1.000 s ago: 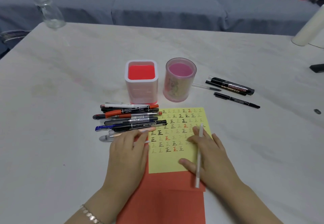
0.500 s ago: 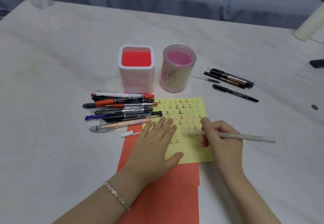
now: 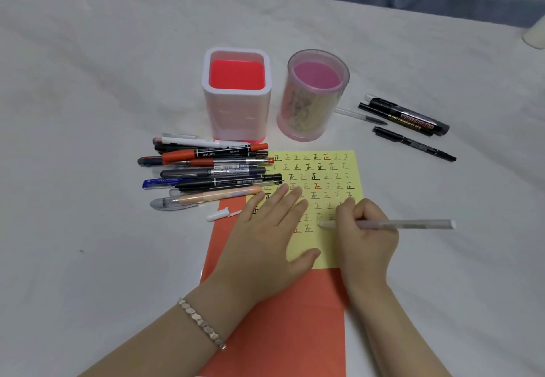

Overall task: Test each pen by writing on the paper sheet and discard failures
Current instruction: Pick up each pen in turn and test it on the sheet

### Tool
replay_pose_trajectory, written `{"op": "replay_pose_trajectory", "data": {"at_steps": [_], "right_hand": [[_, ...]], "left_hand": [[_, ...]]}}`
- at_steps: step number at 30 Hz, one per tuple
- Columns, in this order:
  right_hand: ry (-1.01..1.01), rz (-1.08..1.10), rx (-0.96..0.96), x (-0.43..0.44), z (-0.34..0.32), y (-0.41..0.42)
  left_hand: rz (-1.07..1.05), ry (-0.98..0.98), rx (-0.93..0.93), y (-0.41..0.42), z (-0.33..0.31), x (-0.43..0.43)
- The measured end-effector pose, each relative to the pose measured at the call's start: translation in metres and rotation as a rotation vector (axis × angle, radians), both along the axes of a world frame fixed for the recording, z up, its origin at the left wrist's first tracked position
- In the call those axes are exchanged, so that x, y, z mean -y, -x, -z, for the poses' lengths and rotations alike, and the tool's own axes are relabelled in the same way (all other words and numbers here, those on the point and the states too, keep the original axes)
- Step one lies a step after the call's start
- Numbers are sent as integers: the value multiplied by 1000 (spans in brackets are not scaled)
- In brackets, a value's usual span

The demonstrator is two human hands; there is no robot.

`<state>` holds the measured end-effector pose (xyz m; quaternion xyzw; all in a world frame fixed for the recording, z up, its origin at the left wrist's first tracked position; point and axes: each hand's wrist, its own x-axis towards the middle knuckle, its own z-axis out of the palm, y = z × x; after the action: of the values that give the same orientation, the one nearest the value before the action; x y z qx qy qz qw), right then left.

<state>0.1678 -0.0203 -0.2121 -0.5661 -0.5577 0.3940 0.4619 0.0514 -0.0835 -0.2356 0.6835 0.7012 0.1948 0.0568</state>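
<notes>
- Your paper sheet [image 3: 333, 176] is yellow, gridded with black, grey and red characters.
- The pen [image 3: 413, 225] you hold is frosted white.
- Your bracelet [image 3: 200, 322] is silver.

WHITEBOARD on blk marker [image 3: 413, 118], deli on red marker [image 3: 215, 152], 正 on sheet [image 3: 324, 176].

Matt yellow paper sheet [image 3: 330, 176] on matt red paper [image 3: 283, 317]; glossy plastic square holder [image 3: 236, 111]; smooth pale table [image 3: 103, 87].

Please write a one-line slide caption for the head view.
Right hand holds a white pen, tip at the yellow sheet; left hand flat on it.
</notes>
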Motion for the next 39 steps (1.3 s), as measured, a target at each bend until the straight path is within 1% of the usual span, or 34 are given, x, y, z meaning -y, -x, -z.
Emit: {"op": "replay_pose_trajectory", "data": {"at_steps": [4, 8, 12, 16, 25, 27, 29, 31, 35, 37, 39], "right_hand": [[-2, -14, -1, 0, 0, 0], [-49, -39, 41, 1, 1, 2], [-70, -6, 51, 0, 2, 1], [-66, -21, 53, -1, 2, 0], [24, -18, 21, -1, -3, -4], [95, -62, -43, -1, -9, -10], [164, -165, -75, 0, -19, -18], [183, -285, -28, 0, -25, -27], [212, -434, 194, -1, -30, -36], [230, -460, 231, -1, -33, -35], [224, -416, 234, -4, -34, -35]], "left_hand": [[0, -19, 18, 0, 0, 0], [3, -34, 20, 0, 0, 1], [-1, -41, 14, 0, 0, 0], [-2, -36, 18, 0, 0, 1], [-7, -20, 27, 0, -2, 1], [-6, -13, 25, 0, -2, 1], [-1, -2, 21, 0, -2, 1], [-1, 7, 21, 0, -2, 1], [-1, 7, 33, 1, -1, 0], [-4, 5, 40, 0, -1, 0], [-2, 10, 35, 0, 0, 1]]}}
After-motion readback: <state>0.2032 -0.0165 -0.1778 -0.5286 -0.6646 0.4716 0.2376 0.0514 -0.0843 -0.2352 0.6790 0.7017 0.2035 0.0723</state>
